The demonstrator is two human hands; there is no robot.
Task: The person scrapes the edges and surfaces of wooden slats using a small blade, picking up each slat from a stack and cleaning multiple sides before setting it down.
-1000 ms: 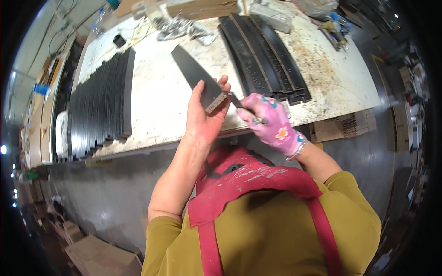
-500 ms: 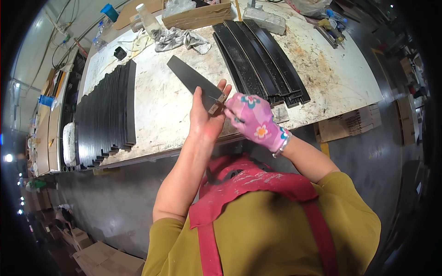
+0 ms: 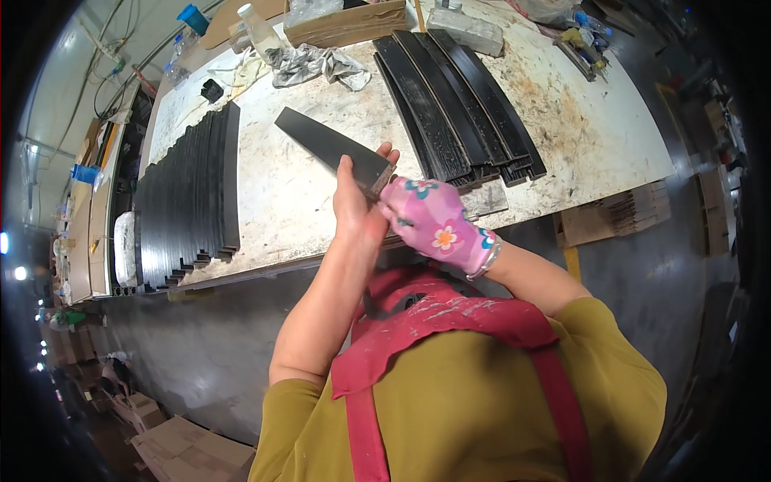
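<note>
My bare left hand (image 3: 358,210) is closed round the near end of a flat black board (image 3: 328,146), thumb on top and fingertips showing at its far edge. The board slants away to the upper left over the white table. My right hand (image 3: 434,223), in a pink flowered glove, has its fingers curled together against the board's near end, close to my left palm. Whatever those fingers pinch is hidden by the glove. On the left a row of black strips (image 3: 189,193) lies packed side by side. Longer black boards (image 3: 459,104) lie stacked to the right.
The stained white table (image 3: 590,145) has its front edge just beyond my apron. At the back are a grey rag (image 3: 317,66), a clear bottle (image 3: 257,30), a cardboard box (image 3: 347,26) and a pale block (image 3: 466,30). A metal tool (image 3: 580,55) lies back right.
The board's far end has swung left and slightly down. My right hand has moved a little down and left, now covering more of the board's near end.
</note>
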